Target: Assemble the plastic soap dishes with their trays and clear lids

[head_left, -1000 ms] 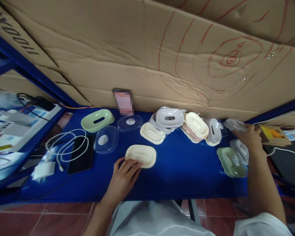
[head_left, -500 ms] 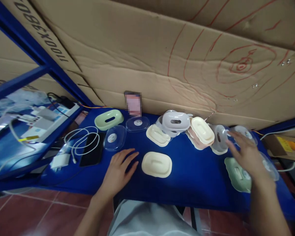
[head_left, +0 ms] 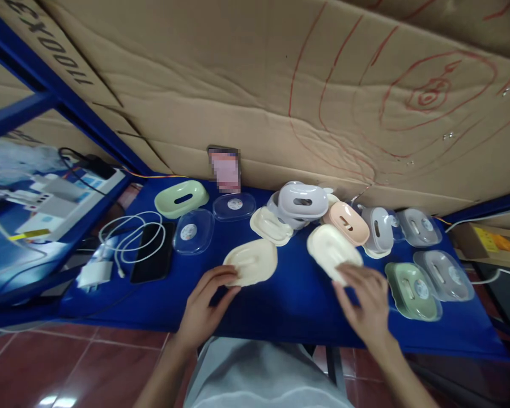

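My left hand [head_left: 206, 306] curls its thumb and fingers round the near left edge of a cream soap dish part [head_left: 251, 262] lying on the blue table [head_left: 289, 309]. My right hand [head_left: 363, 303] grips the near end of a second cream soap dish part [head_left: 330, 248], held tilted just right of the first. Behind them lies a pile of dish parts: another cream one [head_left: 271, 225], a grey one [head_left: 302, 202], a pink one [head_left: 348, 222] and a grey one on its side [head_left: 378, 229].
A green dish [head_left: 181, 199] and two clear lids [head_left: 193, 231] [head_left: 234, 206] lie at the left. Lidded dishes, green [head_left: 412, 289] and grey [head_left: 444, 274], lie at the right. A black phone [head_left: 151, 259], a white cable [head_left: 130, 238] and a charger [head_left: 94, 273] sit far left. Cardboard walls the back.
My right hand came in from the far right and took a cream part off the pile, uncovering the pink one. My left hand returned to the near cream part's edge.
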A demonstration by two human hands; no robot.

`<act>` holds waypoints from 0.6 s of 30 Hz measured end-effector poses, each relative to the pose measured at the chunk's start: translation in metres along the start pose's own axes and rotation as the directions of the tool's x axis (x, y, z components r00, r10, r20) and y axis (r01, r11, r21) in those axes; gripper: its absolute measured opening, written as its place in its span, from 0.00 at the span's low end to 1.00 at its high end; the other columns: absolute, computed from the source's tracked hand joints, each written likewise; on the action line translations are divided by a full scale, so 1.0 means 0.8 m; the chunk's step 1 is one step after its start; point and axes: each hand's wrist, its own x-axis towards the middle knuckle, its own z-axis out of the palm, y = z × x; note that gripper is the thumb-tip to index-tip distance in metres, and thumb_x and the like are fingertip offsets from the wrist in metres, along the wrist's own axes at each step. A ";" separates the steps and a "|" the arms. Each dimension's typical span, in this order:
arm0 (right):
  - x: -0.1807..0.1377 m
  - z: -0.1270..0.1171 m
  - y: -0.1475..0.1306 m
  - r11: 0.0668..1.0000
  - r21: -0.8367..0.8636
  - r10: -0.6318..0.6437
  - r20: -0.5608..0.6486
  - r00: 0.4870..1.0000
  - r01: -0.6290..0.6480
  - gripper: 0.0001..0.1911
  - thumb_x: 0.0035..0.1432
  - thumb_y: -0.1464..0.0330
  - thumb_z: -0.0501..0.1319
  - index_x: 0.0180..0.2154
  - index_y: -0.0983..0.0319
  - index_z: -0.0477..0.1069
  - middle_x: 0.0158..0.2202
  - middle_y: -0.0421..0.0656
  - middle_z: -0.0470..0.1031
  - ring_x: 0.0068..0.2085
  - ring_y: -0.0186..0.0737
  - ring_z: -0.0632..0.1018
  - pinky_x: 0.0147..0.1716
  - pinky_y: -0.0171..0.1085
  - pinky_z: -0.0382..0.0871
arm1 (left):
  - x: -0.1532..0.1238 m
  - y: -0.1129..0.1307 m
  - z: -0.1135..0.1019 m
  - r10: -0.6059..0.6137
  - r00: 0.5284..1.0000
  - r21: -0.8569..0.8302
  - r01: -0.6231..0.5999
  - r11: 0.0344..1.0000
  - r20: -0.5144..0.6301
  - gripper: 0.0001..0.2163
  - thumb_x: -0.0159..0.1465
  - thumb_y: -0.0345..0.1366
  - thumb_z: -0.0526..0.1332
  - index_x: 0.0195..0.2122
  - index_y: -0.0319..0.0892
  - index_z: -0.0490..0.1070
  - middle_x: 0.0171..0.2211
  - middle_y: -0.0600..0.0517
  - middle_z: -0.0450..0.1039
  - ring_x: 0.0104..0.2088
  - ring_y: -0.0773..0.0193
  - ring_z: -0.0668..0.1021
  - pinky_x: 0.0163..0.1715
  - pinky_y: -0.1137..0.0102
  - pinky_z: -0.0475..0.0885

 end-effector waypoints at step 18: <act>-0.024 0.089 -0.086 0.952 0.270 -0.235 0.355 0.905 0.142 0.22 0.75 0.66 0.63 0.68 0.53 0.72 0.71 0.48 0.72 0.72 0.53 0.72 0.69 0.59 0.72 | -0.019 0.013 0.034 0.232 0.933 0.151 -0.280 0.948 0.274 0.09 0.75 0.32 0.65 0.54 0.43 0.76 0.51 0.46 0.82 0.50 0.54 0.82 0.54 0.58 0.74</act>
